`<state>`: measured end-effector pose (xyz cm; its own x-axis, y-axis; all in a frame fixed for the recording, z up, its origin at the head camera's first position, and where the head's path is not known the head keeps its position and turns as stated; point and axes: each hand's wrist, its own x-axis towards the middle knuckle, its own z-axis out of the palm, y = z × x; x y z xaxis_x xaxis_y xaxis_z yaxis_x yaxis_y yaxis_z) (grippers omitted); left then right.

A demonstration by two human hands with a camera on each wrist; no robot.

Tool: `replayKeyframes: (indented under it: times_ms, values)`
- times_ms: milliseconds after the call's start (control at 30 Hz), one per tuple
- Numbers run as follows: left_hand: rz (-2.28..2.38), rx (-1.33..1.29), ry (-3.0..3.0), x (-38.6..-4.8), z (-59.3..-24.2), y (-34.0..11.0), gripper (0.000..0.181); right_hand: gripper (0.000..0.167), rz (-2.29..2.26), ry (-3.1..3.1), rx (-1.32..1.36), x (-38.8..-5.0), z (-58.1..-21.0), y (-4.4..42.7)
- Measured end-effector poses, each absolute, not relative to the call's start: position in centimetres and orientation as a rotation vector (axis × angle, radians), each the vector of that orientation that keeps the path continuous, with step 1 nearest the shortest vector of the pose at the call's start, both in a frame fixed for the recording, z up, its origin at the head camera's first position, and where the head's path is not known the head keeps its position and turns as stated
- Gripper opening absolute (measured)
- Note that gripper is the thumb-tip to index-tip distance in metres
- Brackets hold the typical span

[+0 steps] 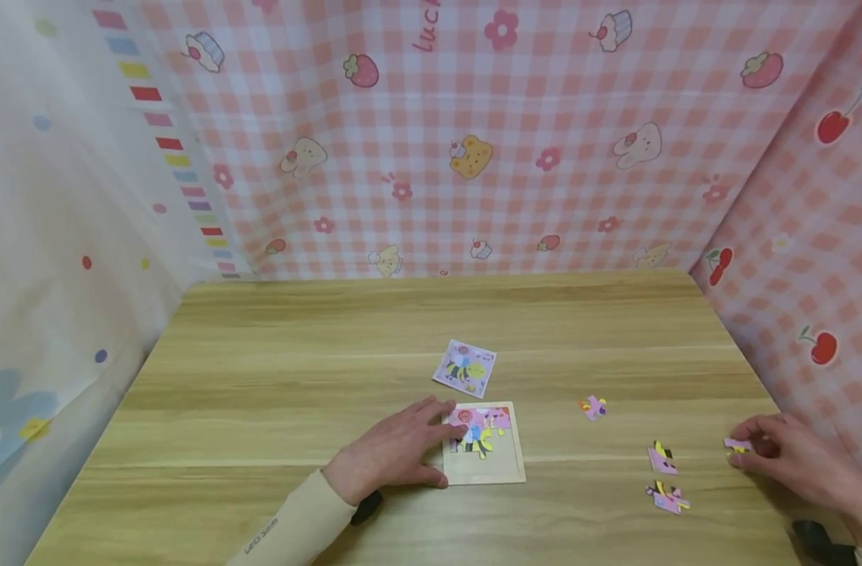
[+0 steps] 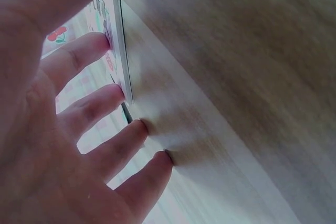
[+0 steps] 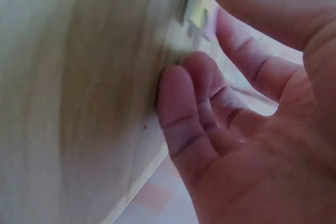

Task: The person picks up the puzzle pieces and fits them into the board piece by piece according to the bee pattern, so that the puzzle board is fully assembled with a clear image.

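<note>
Pale wooden tray (image 1: 483,472) near the front middle of the wood-grain table (image 1: 317,346), part filled with fitted bee pieces (image 1: 482,444). Left hand (image 1: 395,444), fingers spread, rests at its left edge, hiding some of that side. Right hand (image 1: 801,460) pinches a pink-and-yellow puzzle piece (image 1: 737,446) near the table's right edge. Between it and the tray: two loose pieces (image 1: 663,460), near each other (a third piece (image 1: 594,407) lies farther back). Picture card (image 1: 464,368), askew, just behind the tray. Pink checked cloth (image 1: 431,118) hangs beyond.
</note>
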<state>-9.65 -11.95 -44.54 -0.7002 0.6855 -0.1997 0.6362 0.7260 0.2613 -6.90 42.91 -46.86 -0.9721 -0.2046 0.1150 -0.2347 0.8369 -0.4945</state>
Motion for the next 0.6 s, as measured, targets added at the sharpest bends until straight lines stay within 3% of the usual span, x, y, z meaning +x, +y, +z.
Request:
replayKeyframes:
  times_ms: [233, 600]
  values:
    - [0.248, 1.044, 2.648, -9.7, -44.6, -12.0, 0.073, 0.023, 0.999, -2.923, 0.317, -7.1, -47.2, 42.4]
    - [0.232, 1.078, 2.667, -9.6, -44.5, -12.0, 0.073, 0.005, 0.886, -2.936, 0.228, -7.3, -45.8, 40.9]
